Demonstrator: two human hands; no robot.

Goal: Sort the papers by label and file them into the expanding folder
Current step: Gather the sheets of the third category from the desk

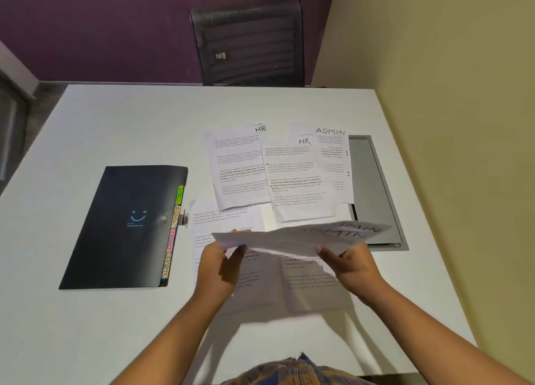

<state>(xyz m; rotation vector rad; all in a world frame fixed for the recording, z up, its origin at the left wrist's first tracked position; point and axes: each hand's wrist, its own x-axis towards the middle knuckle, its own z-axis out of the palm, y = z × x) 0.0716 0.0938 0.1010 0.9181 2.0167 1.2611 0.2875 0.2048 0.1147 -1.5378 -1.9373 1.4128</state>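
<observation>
A black expanding folder (124, 228) lies closed on the left of the white table (115, 124), its coloured tabs reading HR, ADMIN and SPORTS along the right edge. Both hands hold up a small stack of ADMIN papers (298, 237) nearly flat above the table. My left hand (220, 266) grips the stack's left end and my right hand (350, 266) grips its near right edge. Two sheets marked HR (240, 167) (298, 182) and one marked ADMIN (334, 158) lie spread behind the lifted stack. More printed sheets (220, 219) lie under my hands.
A grey cable hatch (373, 187) is set into the table at the right, partly under the papers. A black mesh office chair (252, 42) stands behind the far edge. A cream wall runs close along the right side.
</observation>
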